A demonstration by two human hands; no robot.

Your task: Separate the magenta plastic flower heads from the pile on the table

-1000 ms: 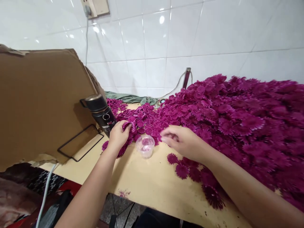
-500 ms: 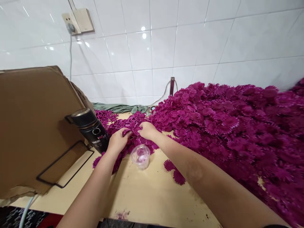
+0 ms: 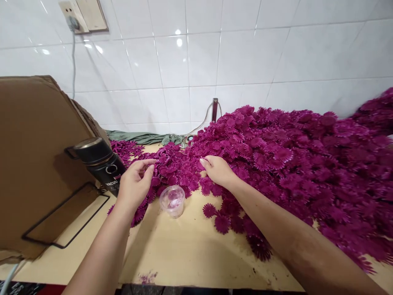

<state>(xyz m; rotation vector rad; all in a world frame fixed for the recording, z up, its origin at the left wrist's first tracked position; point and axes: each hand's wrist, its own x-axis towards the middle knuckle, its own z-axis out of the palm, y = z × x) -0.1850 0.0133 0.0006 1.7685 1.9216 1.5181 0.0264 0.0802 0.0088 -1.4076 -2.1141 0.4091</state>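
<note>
A large heap of magenta fabric flowers (image 3: 291,164) covers the right half of the tan table (image 3: 190,254) and thins out toward the middle. My left hand (image 3: 135,183) hovers just above the left fringe of flowers, beside a black flask (image 3: 100,162). Its fingers are loosely apart and nothing shows in them. My right hand (image 3: 218,170) lies on the flowers near the middle, fingers stretched left and resting on the petals. A small clear plastic cup (image 3: 172,200) with pinkish bits inside stands on the table between the two hands.
A big cardboard sheet (image 3: 33,155) with a black wire frame (image 3: 66,219) leans at the left. A green cloth (image 3: 144,137) and a cable lie along the white tiled wall. A wall socket (image 3: 82,14) sits top left. The table's front edge runs along the bottom.
Both hands were pinching at the same spot in the flowers; now they have parted. My left hand lifted back with fingers loosened, and my right hand slid right onto the pile.
</note>
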